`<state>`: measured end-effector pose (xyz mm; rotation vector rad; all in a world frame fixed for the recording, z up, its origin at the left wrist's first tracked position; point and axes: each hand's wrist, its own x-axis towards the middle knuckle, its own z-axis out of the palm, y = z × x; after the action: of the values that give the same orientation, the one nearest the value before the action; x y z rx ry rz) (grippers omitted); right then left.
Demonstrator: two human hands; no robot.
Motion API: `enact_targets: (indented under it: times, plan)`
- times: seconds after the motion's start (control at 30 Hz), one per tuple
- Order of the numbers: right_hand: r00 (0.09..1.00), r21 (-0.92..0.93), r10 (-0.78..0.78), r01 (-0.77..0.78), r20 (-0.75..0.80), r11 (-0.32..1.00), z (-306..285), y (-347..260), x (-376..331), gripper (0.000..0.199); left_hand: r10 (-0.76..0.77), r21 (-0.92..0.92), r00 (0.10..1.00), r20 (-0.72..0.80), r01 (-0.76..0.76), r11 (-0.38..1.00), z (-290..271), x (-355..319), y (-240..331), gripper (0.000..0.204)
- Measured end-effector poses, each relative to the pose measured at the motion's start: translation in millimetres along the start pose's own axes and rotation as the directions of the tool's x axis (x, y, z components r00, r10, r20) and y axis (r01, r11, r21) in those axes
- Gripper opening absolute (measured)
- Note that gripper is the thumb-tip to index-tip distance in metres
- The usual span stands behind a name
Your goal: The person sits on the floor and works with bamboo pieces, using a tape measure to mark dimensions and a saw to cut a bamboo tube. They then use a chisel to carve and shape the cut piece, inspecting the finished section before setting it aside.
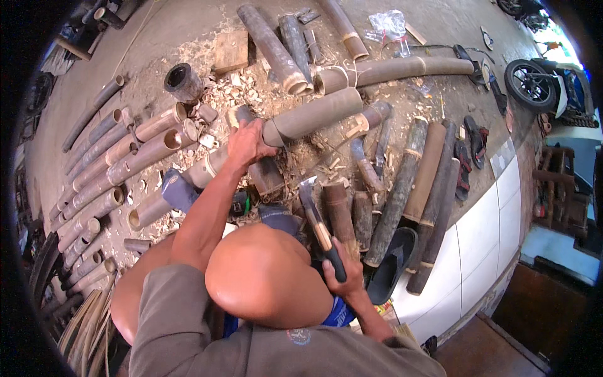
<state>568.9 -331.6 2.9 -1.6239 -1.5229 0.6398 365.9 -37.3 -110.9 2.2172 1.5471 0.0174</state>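
Note:
My left hand (247,146) is wrapped over a long grey-brown bamboo tube (317,116) that slants from lower left to upper right. The tube lies across a shorter, darker bamboo piece (266,177). In my right hand (345,270), held low by my raised knee, is a hand tool (318,223) with a black grip, a pale wooden strip and a shiny metal end. Its exact kind is unclear. The metal end points up toward the tube without touching it. Pale wood chips (232,91) lie around the tube.
Many bamboo tubes (141,160) lie at the left, with more bamboo lengths (402,182) at the right beside a black sandal (392,267). A wooden block (231,51) and a dark round container (183,83) stand beyond. A motorcycle wheel (531,85) is far right.

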Motion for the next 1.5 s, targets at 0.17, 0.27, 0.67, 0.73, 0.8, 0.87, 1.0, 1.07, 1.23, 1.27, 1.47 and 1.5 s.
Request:
enact_targets:
  times: [0.17, 0.27, 0.67, 0.73, 0.8, 0.87, 1.0, 1.07, 1.23, 1.27, 1.47, 1.5]
  plan:
    - [0.991, 0.021, 0.135, -0.135, 0.004, 0.991, 71, 51, 82, 0.05, -0.013, -0.019, 0.996, 0.085, 0.015, 1.0, -1, 27, 8, 0.085]
    - [0.976, 0.031, 0.215, -0.216, 0.035, 0.976, 95, 50, 129, 0.054, 0.003, -0.039, 0.998, 0.06, 0.0, 0.999, 0, 26, 8, 0.083]
    - [0.991, 0.063, 0.137, -0.136, -0.003, 0.989, 83, 61, 92, 0.05, 0.011, 0.012, 1.0, -0.028, -0.011, 1.0, 9, 23, 4, 0.085]
    - [0.983, 0.024, 0.177, -0.176, -0.055, 0.984, 100, 57, 131, 0.051, 0.003, -0.002, 0.999, 0.041, -0.003, 1.0, 3, 27, 16, 0.087]
    - [0.977, 0.054, 0.21, -0.211, 0.028, 0.976, 90, 51, 100, 0.054, -0.029, -0.012, 0.995, 0.093, 0.03, 0.999, -2, 18, 9, 0.087]
    - [0.974, 0.077, 0.213, -0.219, 0.077, 0.973, 58, 40, 54, 0.055, -0.038, -0.029, 0.995, 0.096, 0.041, 0.999, -10, 20, 1, 0.086]
    - [0.996, -0.033, 0.081, -0.08, 0.042, 0.996, 5, 27, -30, 0.057, -0.048, -0.011, 0.995, 0.083, 0.049, 0.999, -10, 16, 2, 0.086]
    - [0.983, -0.036, 0.167, -0.165, 0.076, 0.986, 25, 41, -11, 0.057, -0.051, -0.021, 0.993, 0.109, 0.054, 0.998, -13, 16, 6, 0.086]
    - [0.981, 0.078, 0.19, -0.192, 0.037, 0.978, 91, 55, 121, 0.046, 0.0, -0.013, 0.999, 0.044, 0.0, 1.0, 3, 25, 4, 0.084]
    - [0.98, 0.073, 0.197, -0.2, 0.04, 0.977, 90, 53, 116, 0.046, 0.007, -0.014, 0.999, 0.038, -0.006, 1.0, 4, 26, 0, 0.084]
    - [0.998, -0.134, 0.007, 0.002, 0.068, 0.991, 0, 36, -38, 0.059, -0.036, -0.013, 0.997, 0.072, 0.037, 0.999, -6, 13, -2, 0.086]
    - [0.996, -0.064, 0.059, -0.054, 0.073, 0.996, 5, 39, -28, 0.058, -0.027, 0.003, 0.999, 0.047, 0.027, 1.0, -8, 14, -2, 0.088]
